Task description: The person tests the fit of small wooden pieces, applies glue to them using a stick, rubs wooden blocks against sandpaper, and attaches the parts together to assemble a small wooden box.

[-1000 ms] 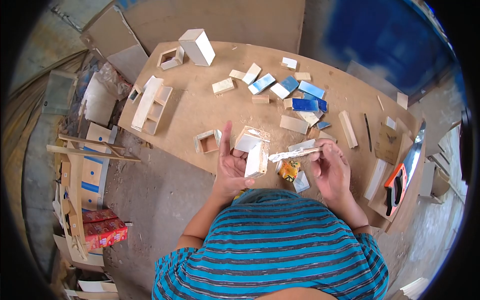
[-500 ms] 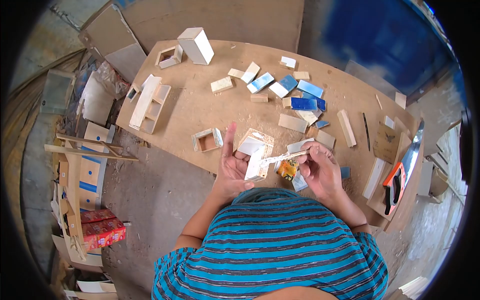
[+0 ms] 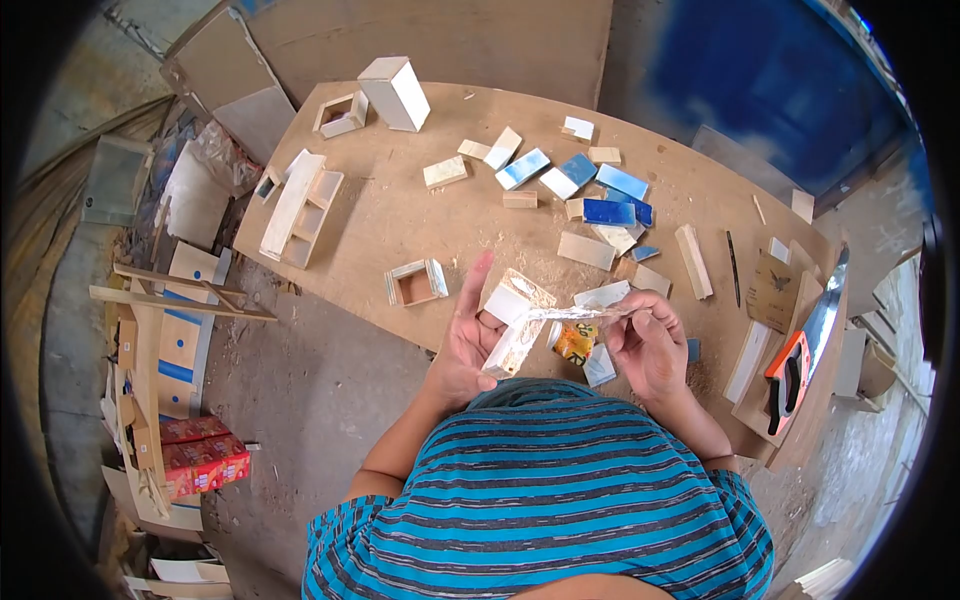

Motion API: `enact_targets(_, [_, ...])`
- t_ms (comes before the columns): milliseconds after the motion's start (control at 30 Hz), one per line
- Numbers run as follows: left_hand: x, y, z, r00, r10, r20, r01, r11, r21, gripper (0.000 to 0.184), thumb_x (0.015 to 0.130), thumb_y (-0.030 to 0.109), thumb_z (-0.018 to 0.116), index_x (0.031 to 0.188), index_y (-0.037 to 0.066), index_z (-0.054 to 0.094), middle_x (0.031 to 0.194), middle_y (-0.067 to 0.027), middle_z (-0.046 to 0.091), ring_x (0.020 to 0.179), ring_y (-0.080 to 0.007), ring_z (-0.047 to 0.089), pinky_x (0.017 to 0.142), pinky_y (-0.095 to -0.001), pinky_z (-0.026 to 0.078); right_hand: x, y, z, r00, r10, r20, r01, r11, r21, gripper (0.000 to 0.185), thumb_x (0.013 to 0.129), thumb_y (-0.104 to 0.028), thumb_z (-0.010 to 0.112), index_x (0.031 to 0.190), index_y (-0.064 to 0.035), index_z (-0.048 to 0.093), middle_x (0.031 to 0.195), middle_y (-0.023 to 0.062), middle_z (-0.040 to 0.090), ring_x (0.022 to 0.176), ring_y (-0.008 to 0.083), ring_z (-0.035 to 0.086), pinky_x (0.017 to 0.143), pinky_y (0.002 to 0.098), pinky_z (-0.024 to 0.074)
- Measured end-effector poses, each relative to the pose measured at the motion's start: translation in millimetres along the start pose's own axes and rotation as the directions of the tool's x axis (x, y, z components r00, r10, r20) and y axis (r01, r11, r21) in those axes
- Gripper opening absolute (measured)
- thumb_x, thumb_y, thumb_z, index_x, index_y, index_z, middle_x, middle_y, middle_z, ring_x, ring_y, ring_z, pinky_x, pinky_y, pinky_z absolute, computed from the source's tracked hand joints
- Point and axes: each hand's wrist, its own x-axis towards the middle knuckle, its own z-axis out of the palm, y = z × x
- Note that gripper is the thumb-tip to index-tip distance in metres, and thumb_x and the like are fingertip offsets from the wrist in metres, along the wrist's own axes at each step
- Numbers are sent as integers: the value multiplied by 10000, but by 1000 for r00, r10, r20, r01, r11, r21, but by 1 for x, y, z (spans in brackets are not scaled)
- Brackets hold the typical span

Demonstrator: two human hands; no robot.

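My left hand (image 3: 464, 347) holds a small wooden box (image 3: 514, 342) with white faces, its thumb below and its index finger stretched up. In the pinched fingers of my right hand (image 3: 648, 342) is a thin stick (image 3: 574, 314) smeared with something white and wet. The stick's far end meets the corner edge of the box. Below the stick stands a container with a yellow-orange label (image 3: 573, 343), partly hidden. A small open wooden frame (image 3: 416, 283) lies left of my left hand.
Several white and blue wooden blocks (image 3: 610, 212) are scattered over the table (image 3: 385, 225). An orange-handled saw (image 3: 790, 375) lies at the right edge, near a dark pencil-like rod (image 3: 733, 268). A compartmented wooden piece (image 3: 300, 212) and a tall white box (image 3: 395, 92) stand on the left.
The box has turned in my left hand and shows more of its side. The stick has swung nearly level, its tip still at the box edge, and my right hand has shifted slightly.
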Motion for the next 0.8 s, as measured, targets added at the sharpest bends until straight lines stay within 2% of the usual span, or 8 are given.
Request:
enact_targets(333, [-1,-2,-5,999,-15,35,14,1000,5,1434,477,170,950,1578,148,31,1327,-59,578,1229,-256,569,1087,-437,401,5,-2,-2,994,-110,-9,109,991,-73,217,989,-150,563,1129,10,607,847,85,643,743,121,612,564,228,444])
enact_targets(533, [-1,-2,-11,993,-51,109,57,997,-52,1421,482,217,936,1573,104,33,1302,-69,593,1197,-257,589,1042,-441,453,8,-5,-7,991,-129,45,134,981,-140,209,989,-125,552,1129,19,611,906,82,645,765,118,618,581,226,455])
enact_targets(733, [0,1,-2,996,-60,67,67,992,-104,1407,528,298,941,1569,98,15,1248,-69,613,1125,-251,634,1012,-423,485,4,-4,-13,978,-179,103,196,960,-197,210,987,-126,552,1122,20,619,965,103,660,791,128,644,594,224,475])
enact_targets(800, [2,-1,-12,986,-51,156,77,984,-163,1407,540,267,940,1571,116,-5,1344,-85,569,1230,-253,566,1091,-437,387,2,-5,-15,975,-182,128,209,947,-245,210,987,-127,552,1123,16,623,997,114,667,791,136,654,602,226,486])
